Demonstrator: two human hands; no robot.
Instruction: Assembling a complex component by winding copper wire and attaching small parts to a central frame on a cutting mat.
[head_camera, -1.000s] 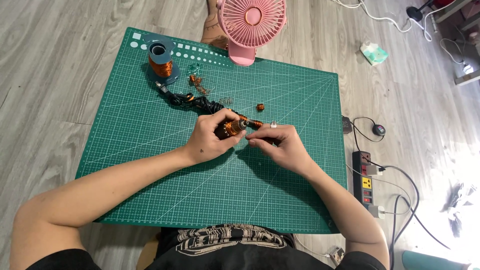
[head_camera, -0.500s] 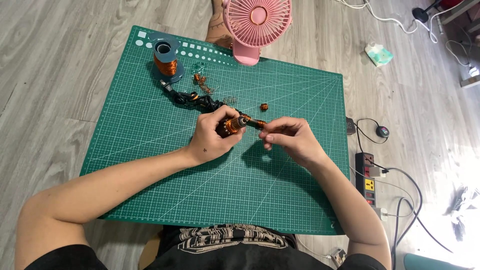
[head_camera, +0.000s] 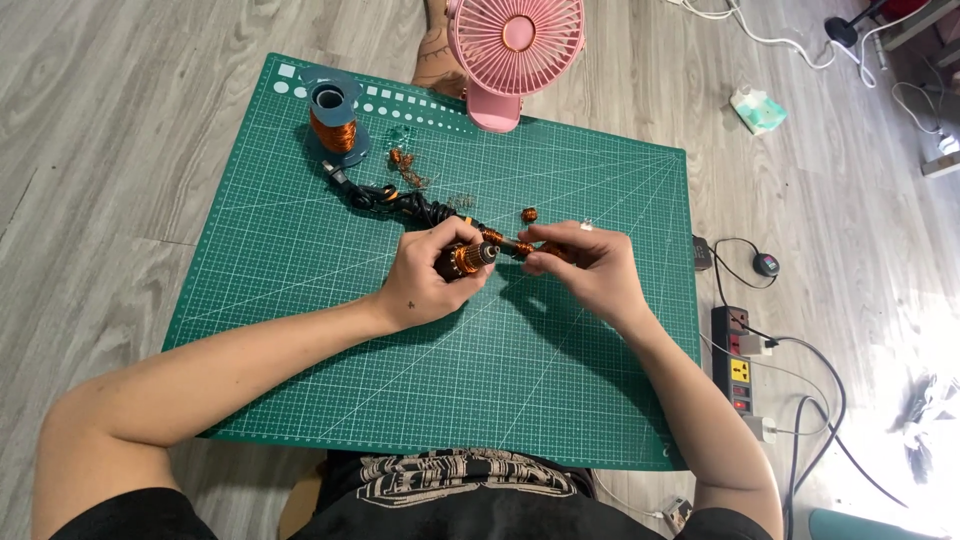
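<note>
From the head view, the person sits on the floor over a green mat (head_camera: 300, 300), both hands raised just above its middle. The left hand (head_camera: 432, 275) is closed around a small copper-wound rotor (head_camera: 468, 260), fingers curled about its body so only the orange end shows. The right hand (head_camera: 580, 265) pinches the thin shaft end (head_camera: 520, 248) that sticks out toward it, fingertips together on it; the two hands nearly touch.

The rotor looks light and stiff, a solid core under fine winding. I'd judge the wire the fragile part: easily nicked or pulled loose, and smooth enough to slip. The firm core and the bare shaft seem the safest places to grip, much as the hands have it now.

At the far side of the mat stands a spool (head_camera: 335, 118) of copper wire, with a black cable (head_camera: 390, 200) tangled between it and the hands. Copper scraps (head_camera: 405, 165) lie near the spool, and a small coil (head_camera: 529, 214) sits just beyond the fingers. A pink fan (head_camera: 515, 45) stands at the mat's far edge; a power strip (head_camera: 737, 370) lies on the floor to the right.
</note>
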